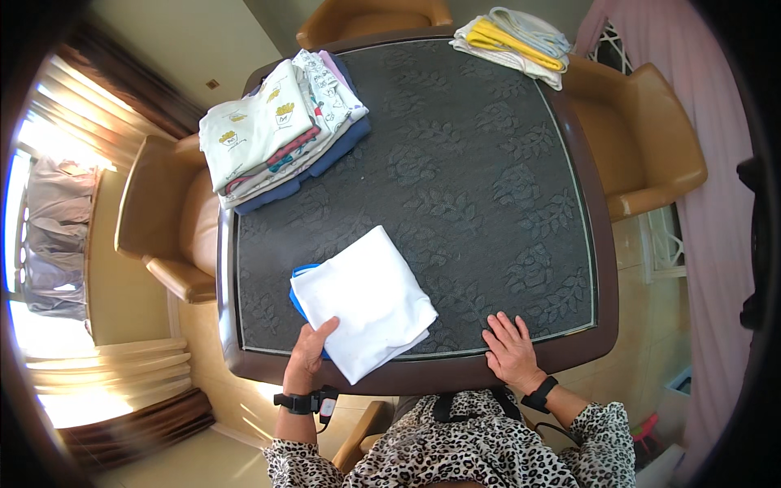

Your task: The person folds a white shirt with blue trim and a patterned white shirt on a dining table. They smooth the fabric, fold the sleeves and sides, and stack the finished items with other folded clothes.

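Observation:
A folded white cloth (372, 299) lies at the near side of the dark table, turned at a slant, with one corner over the table's edge. Blue fabric (297, 300) shows from beneath its left side. My left hand (310, 349) grips the lower left edge of the white cloth, thumb on top and the other fingers hidden below. To the right of the cloth, my right hand (510, 352) rests palm down on the table's near edge. Its fingers are a little apart and hold nothing.
A tall stack of folded clothes (256, 134) stands at the table's far left. Folded yellow and pale cloths (512, 46) lie at the far right corner. Tan armchairs stand to the left (177, 213), right (640, 140) and far side (372, 21) of the black patterned table top (464, 201).

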Demonstrator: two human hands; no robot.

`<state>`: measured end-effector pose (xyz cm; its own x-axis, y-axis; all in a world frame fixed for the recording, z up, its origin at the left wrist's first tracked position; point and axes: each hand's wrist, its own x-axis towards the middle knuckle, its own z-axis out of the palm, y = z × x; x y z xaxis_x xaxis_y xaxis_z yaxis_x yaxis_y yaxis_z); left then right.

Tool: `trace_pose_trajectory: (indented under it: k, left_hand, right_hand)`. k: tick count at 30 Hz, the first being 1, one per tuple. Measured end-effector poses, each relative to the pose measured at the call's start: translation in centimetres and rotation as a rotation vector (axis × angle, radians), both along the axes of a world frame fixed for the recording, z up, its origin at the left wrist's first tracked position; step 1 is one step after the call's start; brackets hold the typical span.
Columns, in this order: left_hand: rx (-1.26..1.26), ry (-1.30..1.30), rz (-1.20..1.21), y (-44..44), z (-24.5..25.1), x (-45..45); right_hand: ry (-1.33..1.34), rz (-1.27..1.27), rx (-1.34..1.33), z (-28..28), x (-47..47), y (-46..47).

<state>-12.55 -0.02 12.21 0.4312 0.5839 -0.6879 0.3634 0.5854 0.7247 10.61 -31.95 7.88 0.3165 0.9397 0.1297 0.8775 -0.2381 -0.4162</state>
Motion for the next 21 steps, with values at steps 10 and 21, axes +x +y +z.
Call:
trace_pose_trajectory:
  k: [10, 21]
  left_hand:
    - [-0.089, -0.131, 0.112, -4.0, -0.2, 0.0]
    - [-0.179, -0.435, 0.373, -6.5, -2.3, -0.1]
  right_hand:
    - [0.04, -0.003, 0.054, 0.1, 0.0, 0.2]
    - [0.143, 0.113, 0.122, 0.2, 0.0, 0.7]
